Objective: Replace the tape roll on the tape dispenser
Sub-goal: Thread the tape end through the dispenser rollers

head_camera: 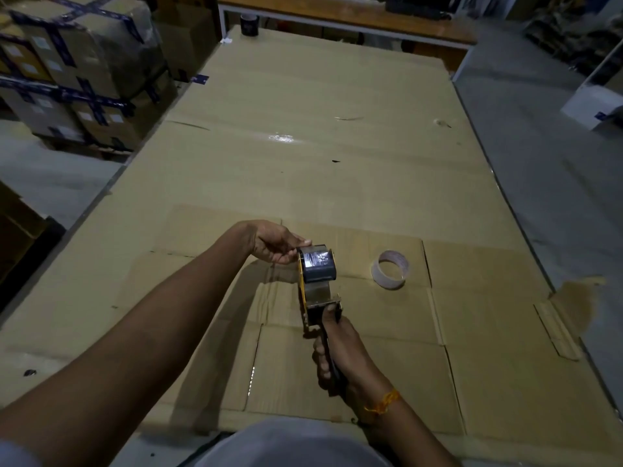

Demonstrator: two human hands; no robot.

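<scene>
A hand-held tape dispenser (312, 299) with a yellow side plate is held above the cardboard. A dark tape roll (317, 264) sits on its hub, and tape runs from it down to the front plate. My right hand (337, 352) is shut on the dispenser's handle, thumb up by the plate. My left hand (274, 244) grips the left side of the roll, fingers on its top edge. An almost used-up pale tape ring (391, 269) lies on the cardboard just right of the dispenser.
Flattened cardboard sheets (303, 146) cover the table. A dark tape roll (249, 26) stands at the far edge. Taped cartons (77, 72) are stacked at the left. A bench (347, 18) runs along the back, and grey floor lies at the right.
</scene>
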